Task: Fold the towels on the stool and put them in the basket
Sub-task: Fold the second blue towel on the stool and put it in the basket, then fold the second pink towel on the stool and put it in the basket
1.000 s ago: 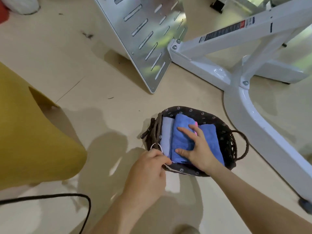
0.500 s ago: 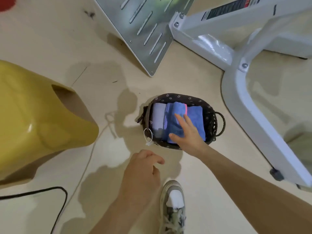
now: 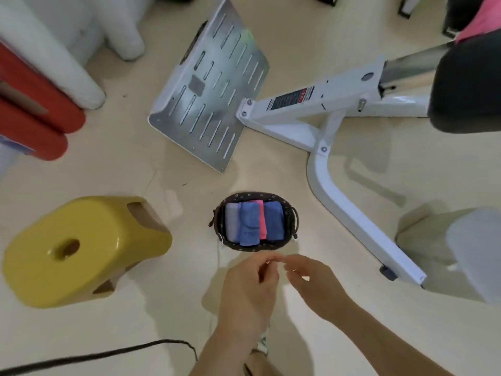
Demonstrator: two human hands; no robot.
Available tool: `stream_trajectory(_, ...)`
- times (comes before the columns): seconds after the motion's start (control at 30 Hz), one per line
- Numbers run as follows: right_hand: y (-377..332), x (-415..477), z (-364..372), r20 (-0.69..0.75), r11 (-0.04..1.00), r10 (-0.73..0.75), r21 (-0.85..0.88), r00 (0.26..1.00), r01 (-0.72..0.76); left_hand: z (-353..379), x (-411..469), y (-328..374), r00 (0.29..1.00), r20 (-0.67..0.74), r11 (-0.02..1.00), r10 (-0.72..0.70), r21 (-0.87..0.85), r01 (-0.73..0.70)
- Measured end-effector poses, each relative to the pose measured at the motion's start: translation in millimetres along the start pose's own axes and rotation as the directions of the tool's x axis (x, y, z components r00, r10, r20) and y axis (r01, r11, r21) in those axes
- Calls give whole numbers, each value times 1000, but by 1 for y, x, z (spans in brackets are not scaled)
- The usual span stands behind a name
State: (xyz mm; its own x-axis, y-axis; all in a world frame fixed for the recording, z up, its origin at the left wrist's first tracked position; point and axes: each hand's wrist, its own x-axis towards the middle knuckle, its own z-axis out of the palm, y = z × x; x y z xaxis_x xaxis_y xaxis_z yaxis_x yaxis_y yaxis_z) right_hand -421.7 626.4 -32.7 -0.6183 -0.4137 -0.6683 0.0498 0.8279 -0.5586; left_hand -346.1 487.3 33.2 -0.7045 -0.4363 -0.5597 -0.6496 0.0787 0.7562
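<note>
I see a pale beige smooth floor (image 3: 162, 308) carrying everything. A yellow plastic stool (image 3: 81, 248) with a hole in its seat stands on it at the left. A dark woven oval basket (image 3: 254, 247) sits to the stool's right, apart from it. Beyond the basket a white painted metal frame (image 3: 339, 191) rests on the floor, and a tilted slotted silver metal plate (image 3: 214, 104) is bolted to its end. A thin black cable (image 3: 108, 354) trails across the near left. Red cylinders (image 3: 35, 126) and white rolls (image 3: 54, 55) meet the floor at the far left.

Yellow stool (image 3: 81, 248), blue-pink-grey towels (image 3: 250, 222)
</note>
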Motion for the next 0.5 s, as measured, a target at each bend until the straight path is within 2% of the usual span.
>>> stream_trajectory(0.17, -24, -66, -63, -144, 994, -53, 83, 988, 65, 3, -44, 54, 987, -40, 987, 158, 37, -156)
stream_trajectory(0.37, -51, -140, -146, -282, 938, -88, 298, 955, 175, 25, -97, 106, 968, -105, 973, 229, -1, -230)
stream_trajectory(0.5, -58, -163, -221, -361, 917, -105, 326, 927, 231, 50, -109, 147, 972, -15, 968, 236, -87, -237)
